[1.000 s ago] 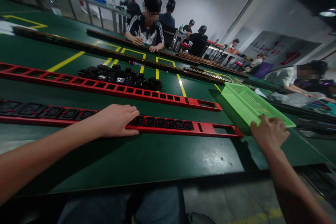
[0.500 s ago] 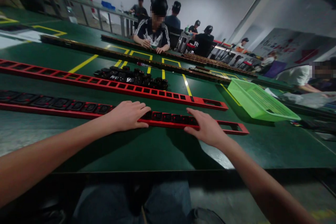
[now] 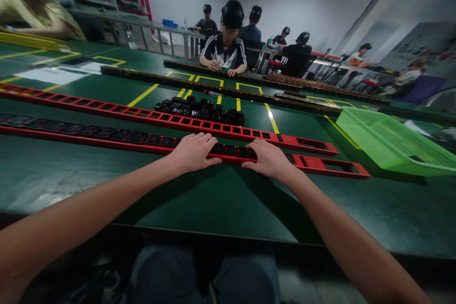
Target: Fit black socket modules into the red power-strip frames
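Observation:
Across the near part of the table lies a long red slotted frame (image 3: 331, 166), its slots filled with black square pieces (image 3: 121, 134). My left hand (image 3: 195, 153) grips this frame from above, fingers over the far side and thumb along the near edge. A short way to the right, my right hand (image 3: 267, 157) holds it the same way. A few black pieces show between the two hands; those under my fingers are hidden. Just beyond runs a second red frame (image 3: 171, 118) with open slots, and behind that sits a heap of loose black pieces (image 3: 201, 109).
A green plastic basket (image 3: 395, 147) stands at the right. Long dark strips (image 3: 142, 74) lie farther back on the green table (image 3: 199, 204), which has yellow tape lines. White paper (image 3: 50, 75) is at the left. A co-worker (image 3: 223, 52) sits opposite; other people are around.
My right hand has moved left along the near frame, nearer my left hand, and closed round it. The view has turned left, bringing a person at the far left into sight.

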A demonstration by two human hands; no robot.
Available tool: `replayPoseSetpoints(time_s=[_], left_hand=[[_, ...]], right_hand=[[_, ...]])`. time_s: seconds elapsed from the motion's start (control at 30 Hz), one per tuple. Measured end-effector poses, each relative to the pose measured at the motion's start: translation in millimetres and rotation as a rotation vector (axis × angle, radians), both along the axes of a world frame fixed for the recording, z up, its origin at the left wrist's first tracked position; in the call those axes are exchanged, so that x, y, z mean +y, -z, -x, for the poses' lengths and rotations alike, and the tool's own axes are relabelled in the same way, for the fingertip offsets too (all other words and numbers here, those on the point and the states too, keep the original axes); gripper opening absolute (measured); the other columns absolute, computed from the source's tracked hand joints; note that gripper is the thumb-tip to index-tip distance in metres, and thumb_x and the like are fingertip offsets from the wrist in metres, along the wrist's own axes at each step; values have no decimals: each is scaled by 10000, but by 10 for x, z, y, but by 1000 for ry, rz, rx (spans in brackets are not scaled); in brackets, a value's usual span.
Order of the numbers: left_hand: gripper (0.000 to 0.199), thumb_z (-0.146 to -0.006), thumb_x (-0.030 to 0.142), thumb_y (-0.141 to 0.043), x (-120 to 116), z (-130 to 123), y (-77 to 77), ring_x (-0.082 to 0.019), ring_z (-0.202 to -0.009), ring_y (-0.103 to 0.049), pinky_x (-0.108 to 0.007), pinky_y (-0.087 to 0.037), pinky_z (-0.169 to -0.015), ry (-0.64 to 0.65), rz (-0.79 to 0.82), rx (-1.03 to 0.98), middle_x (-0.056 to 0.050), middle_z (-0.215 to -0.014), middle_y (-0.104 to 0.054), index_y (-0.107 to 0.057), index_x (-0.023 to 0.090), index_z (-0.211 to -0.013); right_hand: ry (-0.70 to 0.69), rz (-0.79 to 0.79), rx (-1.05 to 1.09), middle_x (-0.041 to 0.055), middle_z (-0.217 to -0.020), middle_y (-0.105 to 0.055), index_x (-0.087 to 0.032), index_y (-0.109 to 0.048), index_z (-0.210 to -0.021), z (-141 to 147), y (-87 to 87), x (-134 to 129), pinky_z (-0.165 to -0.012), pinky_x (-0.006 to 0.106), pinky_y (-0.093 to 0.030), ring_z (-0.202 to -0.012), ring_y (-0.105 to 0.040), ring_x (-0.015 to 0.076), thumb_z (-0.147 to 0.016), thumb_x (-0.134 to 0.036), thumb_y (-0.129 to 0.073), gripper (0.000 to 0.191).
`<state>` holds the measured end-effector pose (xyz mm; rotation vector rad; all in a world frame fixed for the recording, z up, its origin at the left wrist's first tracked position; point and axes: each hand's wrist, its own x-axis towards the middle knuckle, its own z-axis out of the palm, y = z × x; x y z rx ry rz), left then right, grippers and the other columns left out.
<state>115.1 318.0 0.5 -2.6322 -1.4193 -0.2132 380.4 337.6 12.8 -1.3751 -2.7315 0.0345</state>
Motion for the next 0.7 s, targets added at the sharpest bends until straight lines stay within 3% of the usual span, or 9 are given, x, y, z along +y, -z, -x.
replayPoseSetpoints(time_s=[0.1, 0.2, 0.27, 0.37, 0.7], left_hand=[[557, -929, 663, -448, 27, 35, -9, -293, -997, -617, -366, -454, -786, -53, 10, 24, -137, -1097, -649, -584, 146, -1083], [562, -922, 678, -439, 52, 47, -9, -290, -975, -620, -363, -452, -767, -48, 29, 47, -133, -1072, -651, -584, 151, -1048], [548, -917, 672, -456, 63, 44, 3, -283, -963, -621, -362, -454, -765, -49, 27, 58, -122, -1053, -654, -587, 155, -1041], [541, -911, 672, -473, 76, 46, 34, -276, -945, -624, -362, -455, -765, -63, 12, 67, -109, -1049, -656, -593, 163, -1047], [558, -898, 692, -466, 129, 94, 62, -279, -927, -634, -356, -453, -741, -37, 26, 45, -103, -1040, -663, -597, 170, -1045]], right_hand=[[-27, 185, 136, 125, -1125, -681, -172, -668, -1096, -261, -105, 126, -896, 400, -480, -1022, -624, 276, -891, -486, -599, 381], [112, 390, 267, 107, -1032, -709, -167, -698, -1025, -661, -218, 313, -850, 379, -488, -949, -643, 247, -966, -528, -398, 473], [187, 517, 290, 104, -1029, -722, -159, -721, -1024, -924, -258, 421, -834, 367, -494, -944, -651, 254, -908, -596, -462, 521], [152, 647, 245, 72, -1055, -737, -190, -749, -1039, -1170, -259, 503, -901, 365, -469, -987, -653, 265, -805, -613, -606, 505], [111, 671, 249, 69, -1032, -720, -193, -733, -1042, -1187, -215, 502, -882, 375, -463, -973, -646, 268, -787, -587, -649, 477]])
